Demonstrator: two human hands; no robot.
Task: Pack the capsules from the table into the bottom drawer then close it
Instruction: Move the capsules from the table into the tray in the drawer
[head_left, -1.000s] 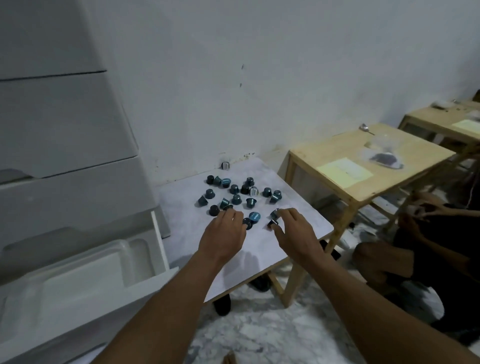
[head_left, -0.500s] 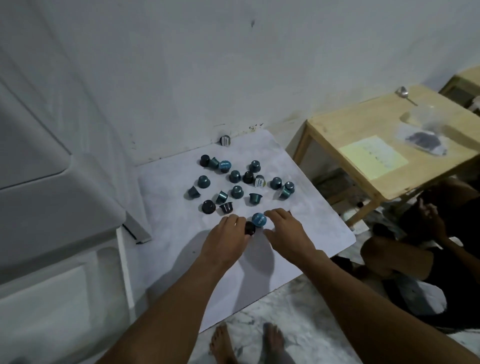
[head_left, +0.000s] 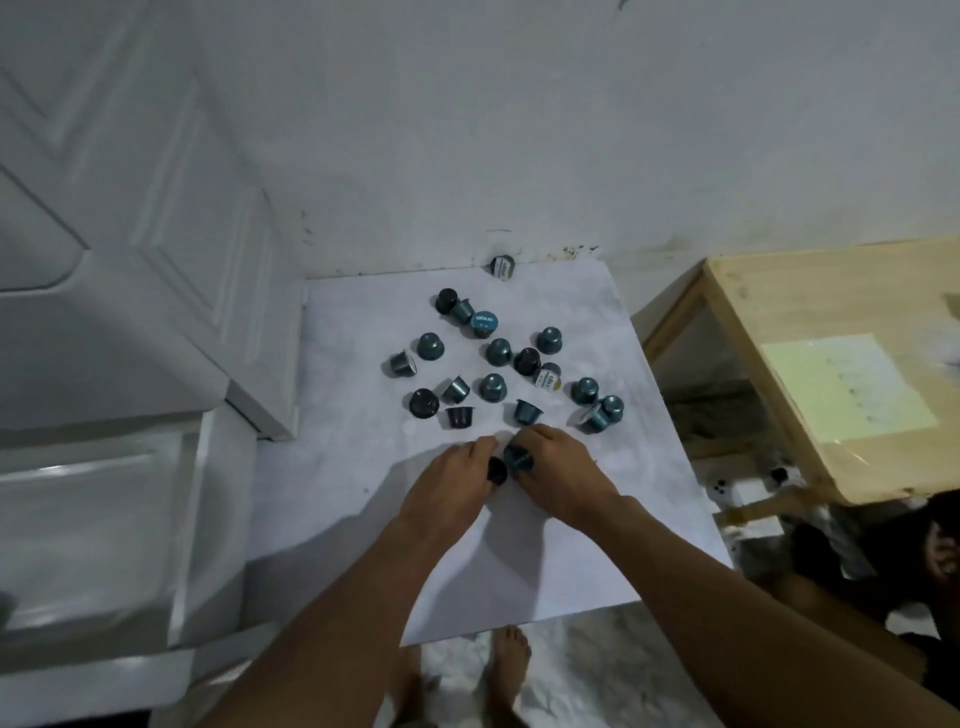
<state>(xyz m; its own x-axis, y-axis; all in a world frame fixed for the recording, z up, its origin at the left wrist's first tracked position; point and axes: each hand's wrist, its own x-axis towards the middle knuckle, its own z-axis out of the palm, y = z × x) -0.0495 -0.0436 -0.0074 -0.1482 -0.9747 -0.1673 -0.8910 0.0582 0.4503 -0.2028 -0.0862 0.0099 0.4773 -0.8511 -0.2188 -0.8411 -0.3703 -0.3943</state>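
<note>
Two capsules gripped: left hand (head_left: 447, 483) curls fingers (head_left: 478, 448) on black capsule (head_left: 496, 470), right hand (head_left: 558, 475) pinches teal capsule (head_left: 518, 457). Other capsules (head_left: 492, 387) lie on table (head_left: 571, 571), 12 o'clock. I judge pickup step; next, carry to drawer (head_left: 189, 519), 9 o'clock.

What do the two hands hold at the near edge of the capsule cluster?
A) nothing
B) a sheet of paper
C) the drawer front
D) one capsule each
D: the left hand pinches a dark capsule and the right hand pinches a teal capsule, with the two capsules side by side between the hands.
</note>
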